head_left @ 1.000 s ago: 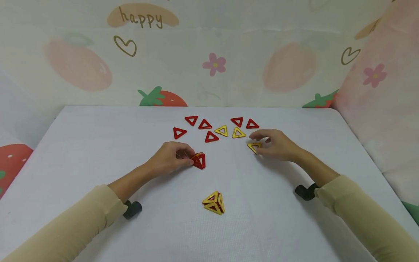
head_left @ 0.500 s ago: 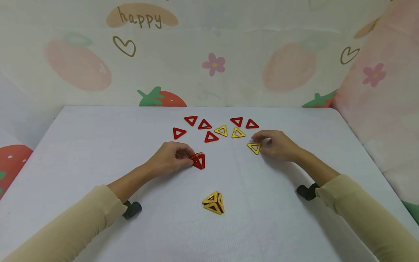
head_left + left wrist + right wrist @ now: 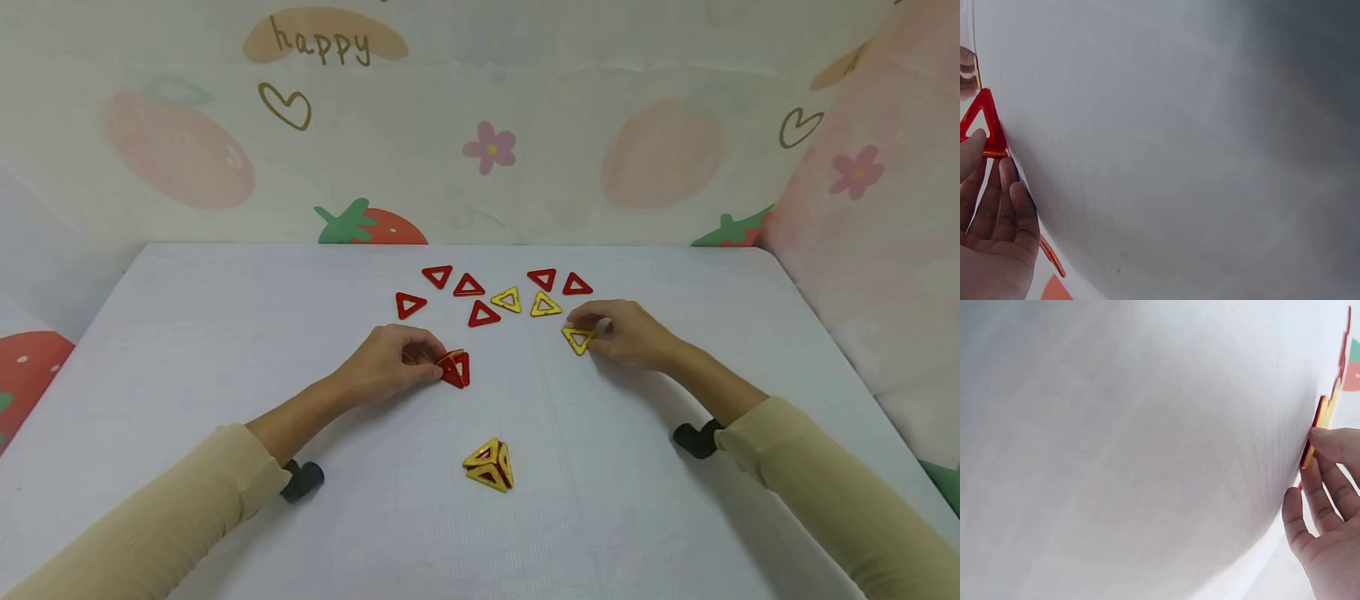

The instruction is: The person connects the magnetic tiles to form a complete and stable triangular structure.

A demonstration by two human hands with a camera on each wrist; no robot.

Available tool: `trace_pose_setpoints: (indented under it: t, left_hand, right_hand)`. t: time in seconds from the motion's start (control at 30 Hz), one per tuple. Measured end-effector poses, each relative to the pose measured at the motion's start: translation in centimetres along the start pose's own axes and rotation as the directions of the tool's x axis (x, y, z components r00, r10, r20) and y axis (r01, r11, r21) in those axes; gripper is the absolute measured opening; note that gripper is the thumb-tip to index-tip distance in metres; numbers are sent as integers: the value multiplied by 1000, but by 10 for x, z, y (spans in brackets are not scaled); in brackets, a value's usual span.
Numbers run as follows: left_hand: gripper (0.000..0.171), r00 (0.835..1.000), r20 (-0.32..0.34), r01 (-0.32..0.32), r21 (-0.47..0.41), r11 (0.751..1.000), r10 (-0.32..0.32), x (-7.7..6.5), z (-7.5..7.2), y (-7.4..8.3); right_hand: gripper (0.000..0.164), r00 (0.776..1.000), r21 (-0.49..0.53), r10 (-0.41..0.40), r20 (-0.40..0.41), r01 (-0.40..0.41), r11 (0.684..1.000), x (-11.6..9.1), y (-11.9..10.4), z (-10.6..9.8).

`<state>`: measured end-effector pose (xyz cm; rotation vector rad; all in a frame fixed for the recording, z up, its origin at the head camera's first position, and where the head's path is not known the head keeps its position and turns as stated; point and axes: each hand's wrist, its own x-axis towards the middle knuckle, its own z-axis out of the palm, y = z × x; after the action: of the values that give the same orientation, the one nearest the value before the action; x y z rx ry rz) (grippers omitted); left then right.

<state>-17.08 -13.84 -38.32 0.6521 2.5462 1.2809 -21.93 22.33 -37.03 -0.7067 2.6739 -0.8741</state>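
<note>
In the head view my left hand (image 3: pixel 393 360) holds a small pyramid of red triangle tiles (image 3: pixel 454 368) by its left side. The left wrist view shows the thumb on a red triangular frame (image 3: pixel 996 134), fingers beneath. My right hand (image 3: pixel 626 333) pinches a yellow triangle tile (image 3: pixel 578 340) at its right edge, close above the table or touching it; I cannot tell which. From the right wrist this tile (image 3: pixel 1314 432) is seen edge-on, red on one side and yellow on the other. Nearer the person stands a yellow-faced pyramid (image 3: pixel 491 464), untouched.
Loose triangle tiles lie along the back of the white table (image 3: pixel 225 333): several red ones, such as a red tile (image 3: pixel 410 305), and two yellow ones, including a yellow tile (image 3: pixel 545 305). Behind the table hangs a printed cloth backdrop (image 3: pixel 555 100).
The right hand has shifted its grip on the yellow tile and moved it slightly left. My left hand and its red pyramid stay in place.
</note>
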Motion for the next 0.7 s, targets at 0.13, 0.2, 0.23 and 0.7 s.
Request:
trace_pose_setpoints:
  t: [0.13, 0.2, 0.23, 0.7]
  left_hand:
    - [16, 1000, 1, -1, -6, 1000, 1, 0, 0, 0]
    - [17, 1000, 0, 0, -4, 1000, 0, 0, 0, 0]
    - [17, 1000, 0, 1, -2, 1000, -1, 0, 0, -1]
    - [17, 1000, 1, 2, 5, 1000, -2, 0, 0, -1]
  right_hand:
    - [39, 1000, -2, -6, 3, 6, 1000, 2, -4, 2]
    - [38, 1000, 0, -16, 4, 16, 1000, 3, -7, 4]
    - [38, 1000, -1, -21, 5, 21, 1000, 4, -8, 5]
    - [36, 996, 8, -82, 25, 81, 997, 13, -23, 20]
